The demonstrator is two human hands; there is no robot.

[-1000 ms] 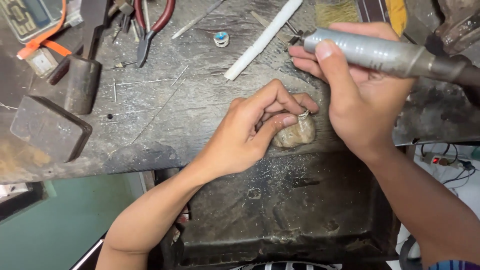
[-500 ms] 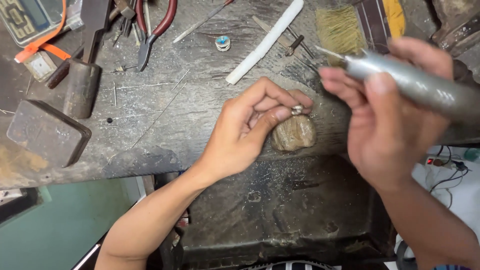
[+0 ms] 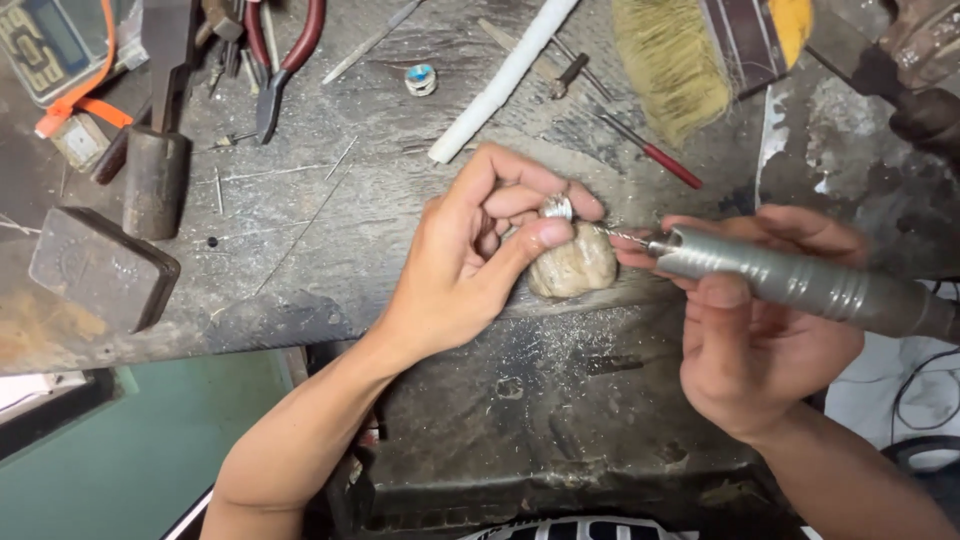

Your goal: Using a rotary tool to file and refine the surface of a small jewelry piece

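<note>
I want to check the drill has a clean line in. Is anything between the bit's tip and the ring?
Nothing visible. The bit points straight at the ring, pinched by the left hand; only its thumb lies just below that line.

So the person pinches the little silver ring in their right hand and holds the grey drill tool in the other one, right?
Not quite: the head view shows the left hand pinching the silver ring, over the wooden peg. The right hand holds the grey drill tool.

Grey-screened rectangular device (image 3: 45, 45) (orange strap) at top-left corner.

Bare forearms, no sleeves visible
</note>
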